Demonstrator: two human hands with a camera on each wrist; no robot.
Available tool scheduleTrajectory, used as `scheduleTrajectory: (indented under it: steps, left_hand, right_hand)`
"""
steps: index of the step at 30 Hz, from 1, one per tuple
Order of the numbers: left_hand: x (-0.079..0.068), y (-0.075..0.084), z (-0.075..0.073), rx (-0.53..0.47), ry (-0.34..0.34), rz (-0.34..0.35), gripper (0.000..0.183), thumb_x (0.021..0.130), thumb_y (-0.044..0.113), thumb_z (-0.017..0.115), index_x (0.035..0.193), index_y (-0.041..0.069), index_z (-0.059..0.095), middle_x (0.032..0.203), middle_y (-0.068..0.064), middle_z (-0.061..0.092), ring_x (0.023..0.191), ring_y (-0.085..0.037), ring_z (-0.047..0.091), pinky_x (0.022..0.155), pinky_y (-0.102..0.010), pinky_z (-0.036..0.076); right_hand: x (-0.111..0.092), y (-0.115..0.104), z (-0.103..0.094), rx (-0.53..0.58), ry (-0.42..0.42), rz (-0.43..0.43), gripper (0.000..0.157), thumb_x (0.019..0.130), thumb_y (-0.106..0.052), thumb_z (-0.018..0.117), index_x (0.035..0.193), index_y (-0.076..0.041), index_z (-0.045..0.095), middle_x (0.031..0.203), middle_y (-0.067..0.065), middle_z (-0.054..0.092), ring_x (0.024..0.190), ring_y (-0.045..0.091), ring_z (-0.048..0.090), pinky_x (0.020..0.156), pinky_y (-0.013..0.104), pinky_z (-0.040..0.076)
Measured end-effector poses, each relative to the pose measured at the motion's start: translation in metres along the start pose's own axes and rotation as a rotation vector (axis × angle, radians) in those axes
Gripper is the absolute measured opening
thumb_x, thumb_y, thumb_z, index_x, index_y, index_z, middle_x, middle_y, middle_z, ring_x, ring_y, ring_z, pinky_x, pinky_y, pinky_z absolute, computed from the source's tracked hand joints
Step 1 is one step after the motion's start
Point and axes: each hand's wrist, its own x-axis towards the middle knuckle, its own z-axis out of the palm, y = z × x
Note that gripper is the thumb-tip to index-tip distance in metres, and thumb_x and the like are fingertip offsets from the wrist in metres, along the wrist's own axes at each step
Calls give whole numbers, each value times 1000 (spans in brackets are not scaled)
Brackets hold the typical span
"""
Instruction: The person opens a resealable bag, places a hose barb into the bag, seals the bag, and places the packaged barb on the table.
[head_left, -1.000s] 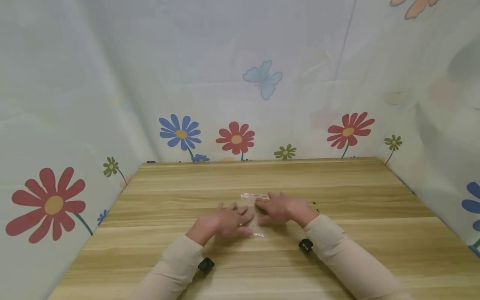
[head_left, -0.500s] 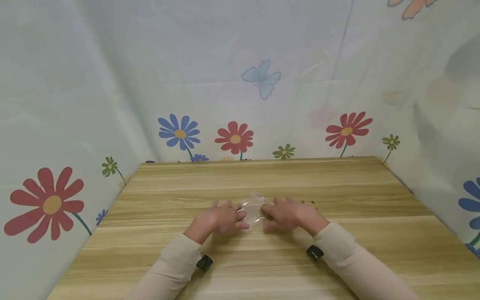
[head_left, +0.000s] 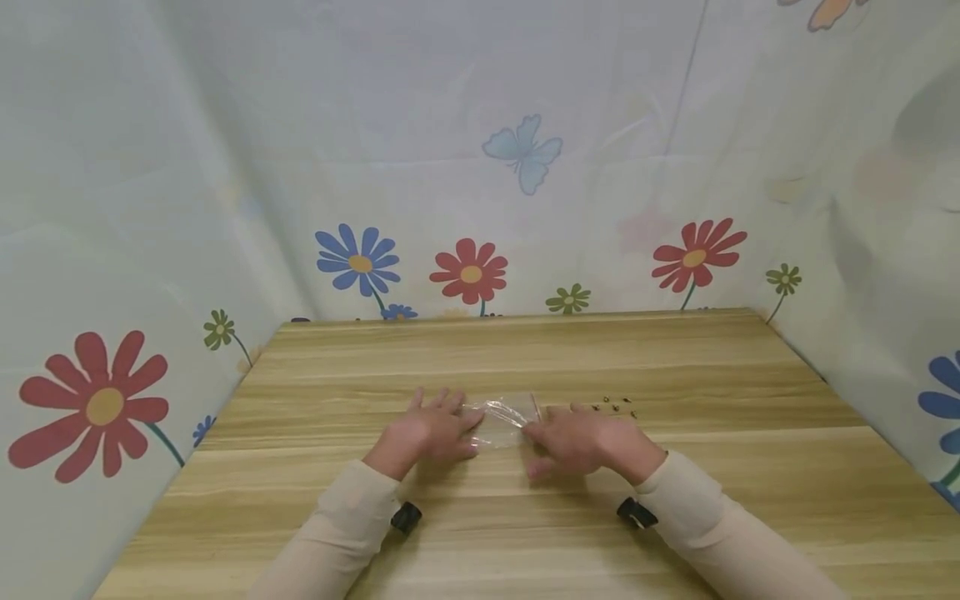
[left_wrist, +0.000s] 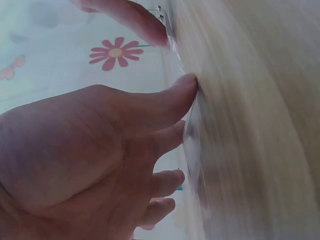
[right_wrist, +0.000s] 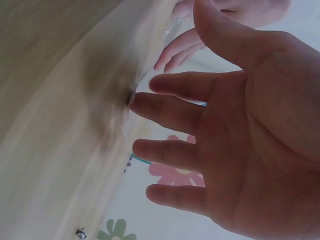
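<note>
A small clear plastic bag (head_left: 498, 423) with a thin pinkish line along its right edge lies flat on the wooden table, creased and shiny. My left hand (head_left: 431, 435) touches its left side, fingers spread and thumb down at the tabletop. On the bag's right side rest fingertips of my right hand (head_left: 581, 442). The right wrist view shows that hand's palm (right_wrist: 250, 135) with the fingers straight and apart. In the left wrist view the left thumb (left_wrist: 165, 102) reaches the table beside the film.
Several tiny dark metal pieces (head_left: 615, 408) lie on the table (head_left: 525, 358) just beyond my right hand; one metal piece (right_wrist: 80, 233) appears in the right wrist view. A flower-printed cloth (head_left: 420, 125) encloses the back and sides.
The bag has turned, its lined edge going from the far side to the right. My hands have moved apart, uncovering more of the bag and the small metal pieces.
</note>
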Motion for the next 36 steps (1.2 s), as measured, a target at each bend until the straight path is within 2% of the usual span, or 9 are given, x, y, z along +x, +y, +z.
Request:
scheduleTrajectory:
  steps: [4, 9, 13, 16, 18, 21, 25, 30, 36]
  left_hand:
    - [1, -3, 0, 9, -17, -12, 60, 101, 50, 50, 156, 29, 36, 163, -12, 24, 150, -36, 16, 114, -64, 8]
    - [0, -4, -3, 11, -27, -2, 58, 103, 48, 49, 156, 30, 35, 164, -12, 23, 150, -36, 15, 114, -63, 8]
    - [1, -5, -5, -2, 4, 37, 61, 101, 49, 52, 155, 26, 38, 163, -14, 22, 149, -37, 17, 114, -64, 10]
    - [4, -5, -5, -17, 61, 58, 60, 100, 49, 55, 153, 23, 42, 163, -16, 24, 148, -38, 21, 113, -65, 13]
    - [7, -3, -6, -31, 115, 55, 56, 101, 46, 55, 150, 20, 47, 160, -17, 29, 146, -37, 26, 112, -65, 16]
    - [8, 2, -9, -92, 214, 34, 45, 103, 34, 56, 142, 13, 56, 143, -15, 50, 130, -32, 48, 107, -58, 34]
    - [11, 9, -12, -232, 303, 34, 30, 100, 16, 61, 128, 6, 66, 117, -10, 64, 99, -22, 59, 90, -41, 49]
    - [16, 12, -8, -427, 280, 51, 24, 96, 1, 61, 119, -2, 68, 117, -16, 68, 96, -23, 62, 85, -39, 52]
    - [22, 7, -1, -415, 260, 93, 26, 85, -12, 60, 107, -6, 72, 110, -19, 70, 90, -24, 63, 86, -40, 52]
  right_hand:
    - [-2, -3, -1, -14, -8, -29, 44, 96, -57, 55, 118, -19, 58, 127, 10, 63, 128, 30, 51, 110, 55, 30]
    - [-3, -3, -3, 0, -14, -31, 51, 98, -55, 55, 129, -15, 57, 139, 13, 57, 136, 33, 44, 113, 55, 27]
    - [0, 1, -4, 32, 14, -47, 43, 97, -53, 58, 121, -17, 61, 117, 4, 64, 111, 24, 60, 99, 47, 44]
    - [3, 7, -4, 73, 76, -85, 37, 98, -47, 60, 115, -14, 64, 103, -1, 62, 93, 17, 60, 85, 41, 50]
    - [6, 11, -6, 123, 123, -85, 39, 100, -40, 60, 120, -7, 65, 109, 4, 66, 99, 20, 63, 87, 41, 50]
    - [9, 17, -9, 212, 225, -61, 39, 100, -27, 62, 124, 4, 63, 118, 16, 67, 109, 30, 64, 94, 47, 49]
    - [15, 30, -9, 383, 340, -47, 27, 92, -6, 68, 112, 13, 65, 103, 20, 70, 97, 31, 68, 86, 44, 53]
    - [22, 48, -4, 685, 325, 40, 33, 84, 5, 65, 113, 19, 61, 92, 16, 70, 82, 21, 67, 74, 35, 55]
    - [28, 55, 0, 899, 286, 137, 43, 80, 9, 64, 120, 22, 55, 90, 18, 71, 78, 27, 70, 70, 38, 58]
